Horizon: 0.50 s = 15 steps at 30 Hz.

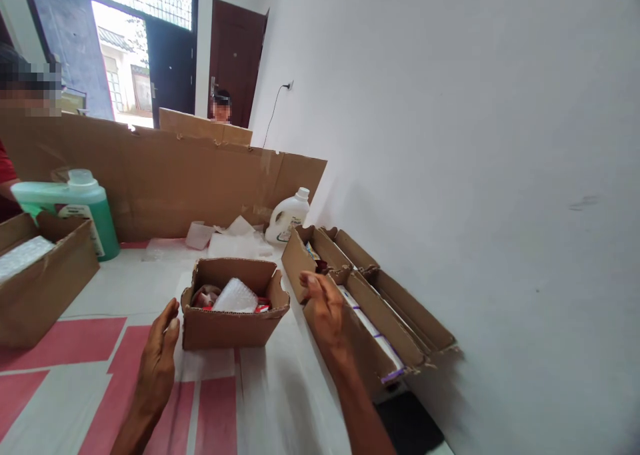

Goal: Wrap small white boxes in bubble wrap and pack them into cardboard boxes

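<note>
So both hands are up and empty, sitting on either side of a small cardboard box [234, 308] in the middle of the tabletop [280, 402]. The left hand [159, 355] is just beside the box's left wall, fingers loosely together and slightly curled, not touching it as far as I can tell. The right hand [324, 303] hovers off the box's right corner, fingers relaxed and a bit spread, holding nothing. The box is open on top, flaps down, with a clear plastic blister pack [235, 296] and some red bits inside.

Room-wise, there's bare tabletop in front of the box and between the arms. To the right it's tighter: a long cardboard tray [373, 312] runs along the tabletop's right edge, right against the white wall [475, 142], with flat white packs in it. On the left edge a bigger carton [43, 282] sits well apart from the hands.

The surface is a white cover with pink-red blocks. Further back: a green liquid bottle [83, 205] behind the carton, crumpled white paper [235, 238], and a white jug [289, 214] near the tray's far end. A tall cardboard sheet [165, 175] stands across the back like a screen. Beyond it two other people are partly visible, plus a dark door [234, 58] and an open doorway with daylight
</note>
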{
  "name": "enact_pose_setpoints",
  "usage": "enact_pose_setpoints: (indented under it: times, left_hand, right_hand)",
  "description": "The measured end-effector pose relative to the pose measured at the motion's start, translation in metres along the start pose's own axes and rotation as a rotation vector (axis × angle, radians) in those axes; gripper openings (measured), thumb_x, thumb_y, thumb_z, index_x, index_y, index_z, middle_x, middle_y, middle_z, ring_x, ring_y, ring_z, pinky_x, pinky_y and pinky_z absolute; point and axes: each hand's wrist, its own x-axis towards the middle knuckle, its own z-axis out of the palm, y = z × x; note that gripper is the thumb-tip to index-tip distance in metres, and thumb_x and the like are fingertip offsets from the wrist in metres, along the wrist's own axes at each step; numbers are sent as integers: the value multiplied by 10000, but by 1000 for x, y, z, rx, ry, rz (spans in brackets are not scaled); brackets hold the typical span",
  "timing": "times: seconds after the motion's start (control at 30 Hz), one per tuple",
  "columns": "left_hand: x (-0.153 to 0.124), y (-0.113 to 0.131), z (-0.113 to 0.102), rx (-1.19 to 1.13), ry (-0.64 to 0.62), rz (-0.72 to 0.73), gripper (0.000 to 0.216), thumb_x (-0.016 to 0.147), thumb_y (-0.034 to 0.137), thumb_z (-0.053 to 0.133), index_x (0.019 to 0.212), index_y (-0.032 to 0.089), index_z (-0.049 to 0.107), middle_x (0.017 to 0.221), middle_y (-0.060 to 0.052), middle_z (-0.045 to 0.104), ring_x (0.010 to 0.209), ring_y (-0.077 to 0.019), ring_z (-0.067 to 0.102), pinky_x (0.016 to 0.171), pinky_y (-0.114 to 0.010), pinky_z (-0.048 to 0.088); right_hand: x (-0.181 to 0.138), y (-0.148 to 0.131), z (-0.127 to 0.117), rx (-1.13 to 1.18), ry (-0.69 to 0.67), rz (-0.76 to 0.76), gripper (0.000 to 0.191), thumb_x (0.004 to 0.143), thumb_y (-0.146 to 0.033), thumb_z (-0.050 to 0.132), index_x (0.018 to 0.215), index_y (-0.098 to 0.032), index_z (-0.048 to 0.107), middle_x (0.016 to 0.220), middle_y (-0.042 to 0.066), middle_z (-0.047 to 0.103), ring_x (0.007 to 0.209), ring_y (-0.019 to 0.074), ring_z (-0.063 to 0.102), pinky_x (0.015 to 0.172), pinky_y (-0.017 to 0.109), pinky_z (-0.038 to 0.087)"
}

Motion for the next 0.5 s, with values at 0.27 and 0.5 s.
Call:
enact_pose_setpoints:
  times: [0.27, 0.5]
  left_hand:
    - [-23, -8, 68, -119, -155, 219, 746, 962, 668, 338, 1577, 249, 293, 1665, -68, 290, 1550, -248, 212, 1281, -445, 130]
    - [-68, -4, 44, -41, -270, 43, 725, 984, 633, 294, 1596, 247, 240, 1668, -60, 284, 1568, -240, 139, 1284, -449, 93]
  right_hand:
    - [-91, 93, 33, 458, -15, 369, 780, 879, -811, 429, 1417, -268, 583, 1476, 83, 569, 1420, 293, 461, 1156, 504, 377]
    - [-94, 66, 3, 192, 134, 375, 815, 864, -731, 558, 1494, -216, 502, 1612, 88, 385, 1525, 317, 275, 1235, 493, 267]
